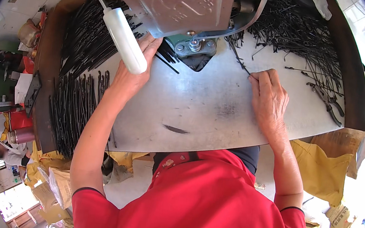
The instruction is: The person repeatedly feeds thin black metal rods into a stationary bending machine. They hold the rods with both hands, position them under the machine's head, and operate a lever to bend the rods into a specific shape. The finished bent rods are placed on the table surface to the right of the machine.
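Note:
My right hand (270, 98) rests at the right of the metal worktop (202, 103), thumb and fingers pinched on the end of a thin black rod (241, 62). That rod slants up and left toward the loose pile behind it. My left hand (146, 54) reaches beside the green base of a machine (196, 45), partly covered by a white tube lamp (125, 39) and the machine's head (174, 2). Its fingertips are hidden, so whether they grip anything does not show. Several short black rods (167, 61) stick out just right of it.
Bundled black rods (72, 113) lie along the left side, with more (91, 37) behind them. A tangled pile of thin black rods (290, 29) covers the back right. Pliers (327, 103) lie near the right raised edge (356, 90). Yellow sacking (322, 169) hangs below the worktop.

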`<state>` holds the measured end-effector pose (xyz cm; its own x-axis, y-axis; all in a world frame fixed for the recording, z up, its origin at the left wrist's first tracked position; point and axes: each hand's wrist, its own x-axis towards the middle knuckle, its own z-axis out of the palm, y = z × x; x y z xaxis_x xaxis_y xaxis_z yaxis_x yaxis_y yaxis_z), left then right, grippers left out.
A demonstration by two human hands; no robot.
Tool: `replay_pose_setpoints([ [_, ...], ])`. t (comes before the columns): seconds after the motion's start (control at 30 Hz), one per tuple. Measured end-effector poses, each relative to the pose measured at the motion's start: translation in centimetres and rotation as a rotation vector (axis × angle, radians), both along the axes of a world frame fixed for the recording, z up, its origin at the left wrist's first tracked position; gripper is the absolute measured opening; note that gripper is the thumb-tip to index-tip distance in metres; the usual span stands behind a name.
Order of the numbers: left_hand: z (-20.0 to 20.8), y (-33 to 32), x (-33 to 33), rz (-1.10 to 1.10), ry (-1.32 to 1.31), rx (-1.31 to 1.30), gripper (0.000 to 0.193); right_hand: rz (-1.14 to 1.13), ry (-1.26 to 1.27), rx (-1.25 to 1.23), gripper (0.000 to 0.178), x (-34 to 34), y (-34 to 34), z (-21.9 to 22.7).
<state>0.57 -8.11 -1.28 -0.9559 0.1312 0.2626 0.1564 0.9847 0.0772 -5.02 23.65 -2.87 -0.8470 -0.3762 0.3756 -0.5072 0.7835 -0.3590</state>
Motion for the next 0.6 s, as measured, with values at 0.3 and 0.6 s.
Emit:
replay_pose_setpoints([
  [0.3,0.8,2.0,1.3,-0.117,0.006,0.081,0.031,-0.03,0.027,-0.085,0.007,0.2,-0.2,-0.1],
  [0.6,1.3,2.9,0.2,0.039,0.021,0.179,0.043,-0.023,-0.032,-0.097,0.008,0.0,0.0,0.0],
])
